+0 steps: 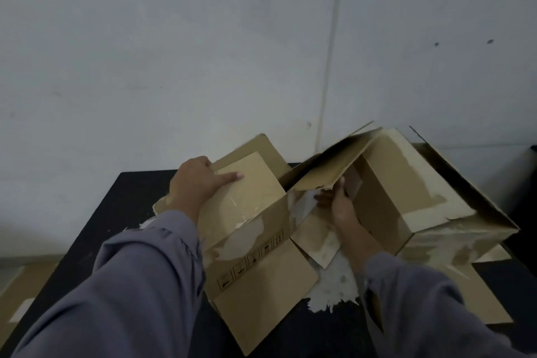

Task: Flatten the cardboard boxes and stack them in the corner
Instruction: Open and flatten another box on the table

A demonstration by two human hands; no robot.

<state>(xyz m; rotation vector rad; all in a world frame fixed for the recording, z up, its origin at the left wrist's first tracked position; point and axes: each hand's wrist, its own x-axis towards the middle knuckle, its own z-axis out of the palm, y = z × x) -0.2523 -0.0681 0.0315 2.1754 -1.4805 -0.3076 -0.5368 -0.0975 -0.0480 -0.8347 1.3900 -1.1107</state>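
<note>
A brown cardboard box (255, 256) with torn white patches and printed handling symbols lies partly collapsed on a black table (122, 212). My left hand (197, 180) grips its far top flap, thumb on top. My right hand (337, 203) reaches into the gap between this box and a second box (406, 192) on the right, fingers around the edge of a raised flap. The second box lies on its side, open mouth facing left, its skin peeled white in places.
Torn white paper (334, 291) lies on the table under the boxes. Flat cardboard (20, 291) rests on the floor at the lower left. A pale wall (203, 52) stands right behind the table.
</note>
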